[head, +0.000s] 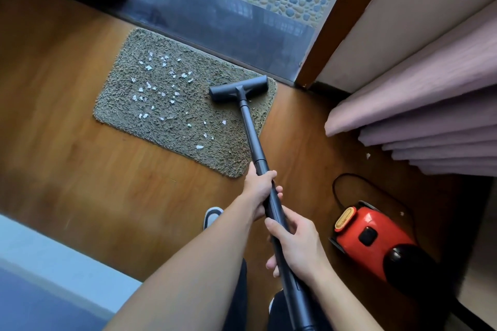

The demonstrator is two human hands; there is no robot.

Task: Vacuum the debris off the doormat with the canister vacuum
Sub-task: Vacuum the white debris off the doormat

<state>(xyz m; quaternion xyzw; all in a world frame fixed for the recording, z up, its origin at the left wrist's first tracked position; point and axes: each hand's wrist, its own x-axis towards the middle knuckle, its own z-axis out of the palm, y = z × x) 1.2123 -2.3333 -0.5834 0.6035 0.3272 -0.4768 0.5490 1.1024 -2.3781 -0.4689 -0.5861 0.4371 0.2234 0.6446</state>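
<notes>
A shaggy grey-green doormat [172, 126] lies on the wooden floor by a doorway. Several white paper scraps [161, 83] are scattered over its left and middle. The dark grey floor nozzle [238, 88] rests on the mat's far right corner. Its dark wand [252, 140] runs back toward me. My left hand [259, 188] grips the wand higher up, and my right hand [298, 244] grips it lower, closer to my body. The red canister vacuum [373, 239] sits on the floor to my right.
A dark threshold [220, 21] and pebble paving lie beyond the mat. Pink curtain folds [430, 115] hang at the right, with a stray scrap [368, 155] beneath them. A black cord [338, 191] loops behind the canister. My shoe [212, 216] is under my left arm. A blue surface [40, 277] is at lower left.
</notes>
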